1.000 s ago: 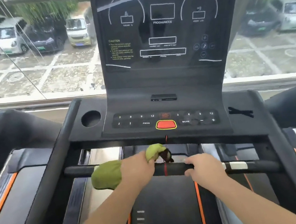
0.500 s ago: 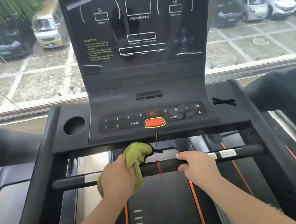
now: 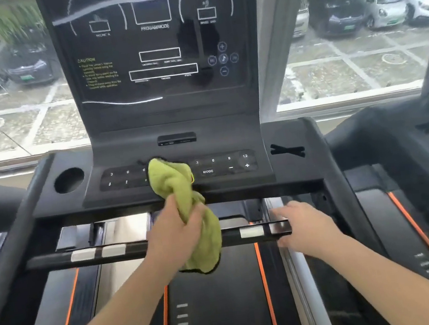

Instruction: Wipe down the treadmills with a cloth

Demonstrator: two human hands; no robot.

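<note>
Your left hand (image 3: 175, 233) grips the bunched green cloth (image 3: 178, 180), its top end over the treadmill console's button panel (image 3: 222, 164), right of the dark round cup holder (image 3: 69, 180), while your right hand (image 3: 305, 225) clasps the crossbar (image 3: 138, 253).

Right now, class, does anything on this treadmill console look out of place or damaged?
A crossed black shape, perhaps strips, sits on the console right of the keypad; the left side has a cup hole. No damage shows.

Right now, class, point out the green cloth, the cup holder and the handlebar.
green cloth (image 3: 174, 180), head view, upper fold over the buttons.
cup holder (image 3: 69, 180), head view, dark hollow.
handlebar (image 3: 53, 262), head view, bare black left end.
</note>
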